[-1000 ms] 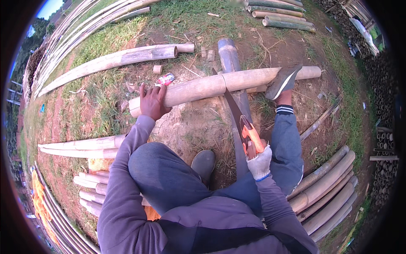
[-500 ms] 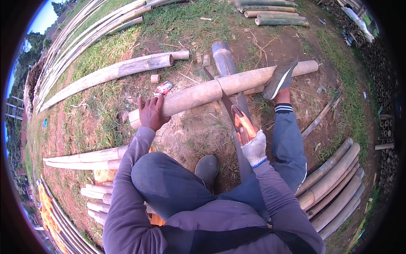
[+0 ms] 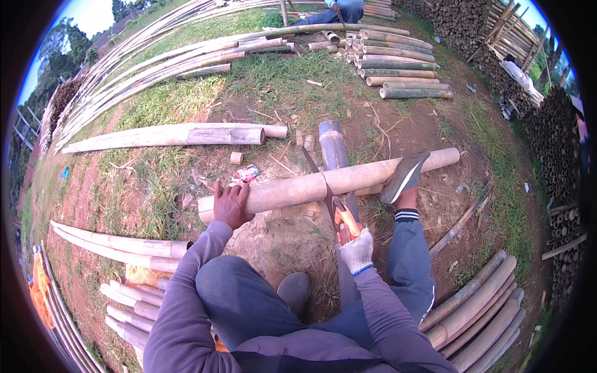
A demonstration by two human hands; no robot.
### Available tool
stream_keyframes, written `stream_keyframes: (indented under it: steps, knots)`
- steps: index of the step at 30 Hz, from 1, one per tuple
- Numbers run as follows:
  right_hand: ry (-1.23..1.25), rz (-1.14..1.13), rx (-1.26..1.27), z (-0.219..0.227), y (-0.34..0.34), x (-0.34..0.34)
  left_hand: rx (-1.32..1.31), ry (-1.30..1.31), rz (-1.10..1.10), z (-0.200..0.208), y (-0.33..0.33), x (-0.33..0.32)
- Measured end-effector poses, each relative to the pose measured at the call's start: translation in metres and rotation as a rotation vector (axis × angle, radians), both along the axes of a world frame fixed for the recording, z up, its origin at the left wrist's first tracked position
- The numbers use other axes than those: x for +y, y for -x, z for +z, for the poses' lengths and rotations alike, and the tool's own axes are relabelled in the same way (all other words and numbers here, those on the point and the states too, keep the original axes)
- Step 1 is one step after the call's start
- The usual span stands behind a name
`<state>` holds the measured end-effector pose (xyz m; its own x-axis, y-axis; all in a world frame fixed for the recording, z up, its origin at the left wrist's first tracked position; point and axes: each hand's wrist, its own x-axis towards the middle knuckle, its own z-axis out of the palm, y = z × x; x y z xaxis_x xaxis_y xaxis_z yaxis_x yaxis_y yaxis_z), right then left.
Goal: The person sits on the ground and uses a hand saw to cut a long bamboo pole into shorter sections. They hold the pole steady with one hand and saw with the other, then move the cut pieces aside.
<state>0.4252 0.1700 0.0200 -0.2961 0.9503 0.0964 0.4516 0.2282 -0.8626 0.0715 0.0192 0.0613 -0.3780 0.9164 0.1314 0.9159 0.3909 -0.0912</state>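
Observation:
A thick pale bamboo pole (image 3: 280, 191) lies crosswise before me, resting on a darker bamboo log (image 3: 333, 146). Near its left end my left hand (image 3: 231, 204) grips it from above, bare fingers curled over the top. My right hand (image 3: 357, 250), in a white knit glove, is closed around the orange handle (image 3: 347, 224) of a handsaw. The saw's dark blade (image 3: 311, 164) runs across the pole at a thin cut line, its tip sticking out past the far side. My right shoe (image 3: 405, 176) presses on the pole right of the cut.
Two short bamboo offcuts and a loose ring (image 3: 237, 158) lie beyond the pole, beside a crumpled red wrapper (image 3: 247, 173). Bamboo piles (image 3: 476, 304) flank me on both sides. Farther off, another person (image 3: 345, 11) sits behind stacked green bamboo (image 3: 398, 65).
My view has tilted up, bringing the other person into sight. The saw has slid forward, with its handle closer to the pole. My left hand and shoe keep their places on the pole.

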Motion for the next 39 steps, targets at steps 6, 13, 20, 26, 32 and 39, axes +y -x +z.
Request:
stream_keyframes:
  steps: [6, 13, 20, 26, 32, 39]
  knots:
    - [0.227, 0.111, 0.348, 0.024, -0.123, -0.088, 0.0, 0.008, 0.008, 0.001, 0.002, -0.007]
    - [-0.01, -0.012, 0.001, -0.019, 0.023, 0.039, -0.02, -0.06, -0.064, -0.004, -0.002, 0.013]
    - [0.127, 0.059, 0.194, 0.021, -0.094, -0.051, -0.028, -0.059, -0.088, -0.011, -0.008, 0.016]
    - [0.036, 0.119, 0.187, -0.009, -0.099, -0.051, -0.009, -0.044, -0.056, -0.008, -0.005, 0.015]
    - [-0.086, -0.058, -0.106, -0.01, 0.03, 0.032, -0.012, -0.02, -0.024, -0.006, -0.006, 0.006]
    - [0.186, 0.062, 0.311, 0.028, -0.116, -0.094, -0.025, 0.001, 0.022, -0.01, -0.011, -0.013]
